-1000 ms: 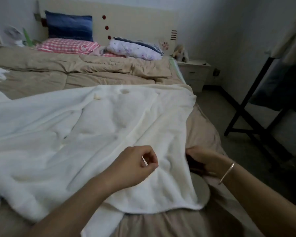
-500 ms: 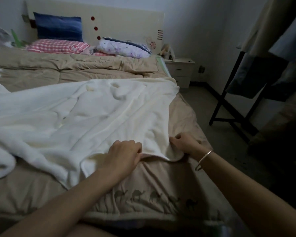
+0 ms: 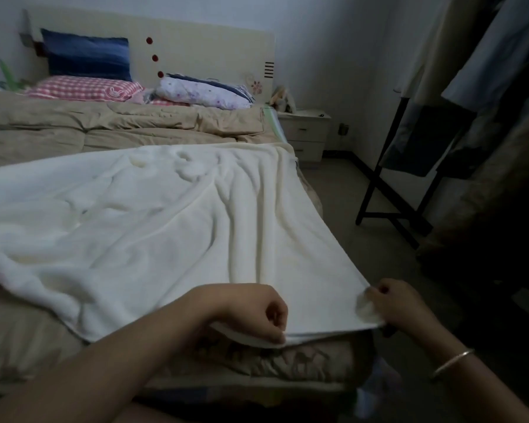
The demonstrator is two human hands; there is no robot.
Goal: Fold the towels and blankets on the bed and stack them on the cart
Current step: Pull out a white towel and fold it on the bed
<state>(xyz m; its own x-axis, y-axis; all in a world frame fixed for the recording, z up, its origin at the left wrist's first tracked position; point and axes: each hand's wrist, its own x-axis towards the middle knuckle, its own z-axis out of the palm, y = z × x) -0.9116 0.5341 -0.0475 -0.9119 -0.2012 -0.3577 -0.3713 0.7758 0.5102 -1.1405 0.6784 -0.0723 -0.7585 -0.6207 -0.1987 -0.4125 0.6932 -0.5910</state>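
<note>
White blanket (image 3: 165, 224) spread across the bed (image 3: 28, 340), rumpled toward 9 o'clock. Left hand (image 3: 257, 312) at 6 o'clock, pinched shut on the blanket's near edge. Right hand (image 3: 391, 303) at 4 o'clock, closed around its corner, bracelet (image 3: 452, 361) on wrist.

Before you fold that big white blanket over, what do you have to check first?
1. Left hand pinching the near edge of the white blanket: ok.
2. Right hand gripping the near right corner: ok.
3. Edge between the hands pulled straight: ok.
4. Blanket lying smooth: not ok, wrinkled in the middle and bunched at the left.
5. Room on the tan quilt beyond to fold onto: ok.
6. Cart ready for stacking: cannot tell, none clearly visible.
</note>
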